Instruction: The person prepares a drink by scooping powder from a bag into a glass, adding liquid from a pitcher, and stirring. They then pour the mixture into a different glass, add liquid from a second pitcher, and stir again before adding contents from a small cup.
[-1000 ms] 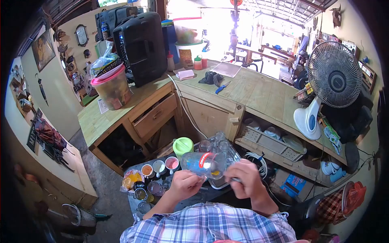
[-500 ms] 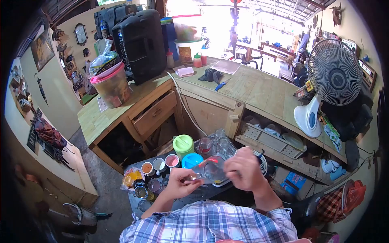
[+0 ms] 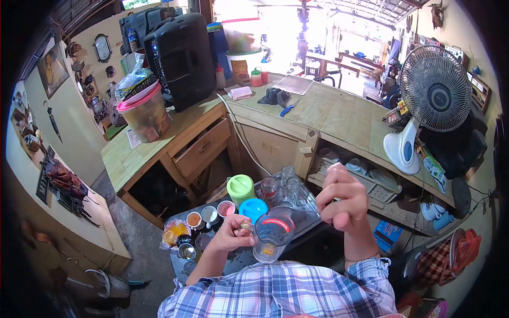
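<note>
My left hand (image 3: 234, 234) grips the handle of a clear glass mug (image 3: 273, 233) with a red printed band, held in front of my shirt. To the right, my right hand (image 3: 343, 199) is raised, apart from the mug, with its fingers curled; what is inside them, if anything, cannot be made out. Behind the mug, a blue-lidded container (image 3: 253, 208) and a green-lidded container (image 3: 240, 188) stand near a metal tray (image 3: 307, 216) with several glasses. Small cups, among them one with pink contents (image 3: 226, 208), stand to the left.
A wooden counter (image 3: 339, 111) runs behind, bearing a black speaker (image 3: 181, 61), a pink-lidded bucket (image 3: 143, 114), a dark cloth (image 3: 274, 97) and a fan (image 3: 436, 90). Below it, an open shelf (image 3: 371, 199) holds dishes. A wire basket (image 3: 108, 284) sits on the floor at left.
The mug has turned more upright and moved down, still in my left hand. My right hand has moved away from it, up and to the right.
</note>
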Demonstrator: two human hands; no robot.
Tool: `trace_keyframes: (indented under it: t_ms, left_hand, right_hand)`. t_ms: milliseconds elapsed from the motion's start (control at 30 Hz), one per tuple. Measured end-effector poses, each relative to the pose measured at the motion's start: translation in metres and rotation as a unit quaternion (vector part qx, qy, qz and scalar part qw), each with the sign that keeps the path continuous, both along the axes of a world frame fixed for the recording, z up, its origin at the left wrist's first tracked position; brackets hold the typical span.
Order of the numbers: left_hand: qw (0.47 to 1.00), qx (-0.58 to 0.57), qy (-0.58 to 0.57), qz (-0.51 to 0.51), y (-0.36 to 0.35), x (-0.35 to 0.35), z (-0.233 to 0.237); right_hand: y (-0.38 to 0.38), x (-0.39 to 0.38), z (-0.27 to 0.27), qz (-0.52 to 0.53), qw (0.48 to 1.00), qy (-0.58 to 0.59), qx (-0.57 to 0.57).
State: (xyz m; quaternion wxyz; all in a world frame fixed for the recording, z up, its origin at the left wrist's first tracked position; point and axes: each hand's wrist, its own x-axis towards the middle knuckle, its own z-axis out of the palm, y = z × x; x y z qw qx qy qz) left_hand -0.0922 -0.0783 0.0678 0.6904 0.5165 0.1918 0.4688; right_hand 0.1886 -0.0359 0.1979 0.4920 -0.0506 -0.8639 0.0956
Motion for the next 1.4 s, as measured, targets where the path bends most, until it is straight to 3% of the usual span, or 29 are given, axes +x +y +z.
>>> trace_keyframes:
  t_ms: [133, 300, 367, 433, 633, 767, 933, 1000, 1133, 1200, 1400]
  left_hand:
    - [0.998, -0.005, -0.066, -0.022, 0.002, 0.003, -0.002]
    - [0.995, -0.006, -0.091, -0.042, 0.003, -0.005, -0.008]
    - [0.995, 0.002, -0.089, -0.039, 0.003, -0.005, -0.007]
    - [0.996, 0.012, -0.085, -0.038, 0.004, -0.007, -0.007]
    - [0.993, 0.002, -0.106, -0.046, 0.002, -0.014, -0.009]
    - [0.995, 0.013, -0.088, -0.051, 0.004, -0.014, -0.007]
    - [0.997, -0.001, -0.062, -0.046, 0.005, -0.013, -0.007]
    - [0.989, 0.101, -0.068, -0.088, 0.012, -0.012, -0.010]
    - [0.990, 0.083, -0.073, -0.092, 0.011, -0.012, -0.008]
    - [0.993, 0.039, -0.092, -0.067, 0.008, -0.011, -0.007]
    - [0.991, 0.070, -0.077, -0.087, 0.010, -0.010, -0.003]
  right_hand:
    - [0.012, -0.044, -0.027, 0.124, 0.988, -0.065, -0.063]
    - [0.016, -0.035, -0.006, 0.106, 0.992, 0.008, -0.061]
    - [0.015, -0.043, -0.004, 0.108, 0.994, -0.024, -0.025]
    - [0.011, -0.060, -0.019, 0.153, 0.977, -0.144, -0.043]
    - [0.003, -0.037, 0.008, 0.068, 0.996, -0.050, 0.019]
    - [0.002, -0.059, -0.008, 0.095, 0.986, -0.135, 0.007]
    - [0.021, -0.046, 0.002, 0.159, 0.987, -0.007, -0.022]
    - [0.023, -0.057, -0.007, 0.203, 0.977, -0.004, -0.057]
    - [0.020, -0.071, -0.019, 0.218, 0.972, -0.065, -0.055]
    - [0.020, -0.056, -0.005, 0.192, 0.980, 0.037, -0.047]
    - [0.008, -0.068, -0.013, 0.165, 0.984, -0.051, -0.043]
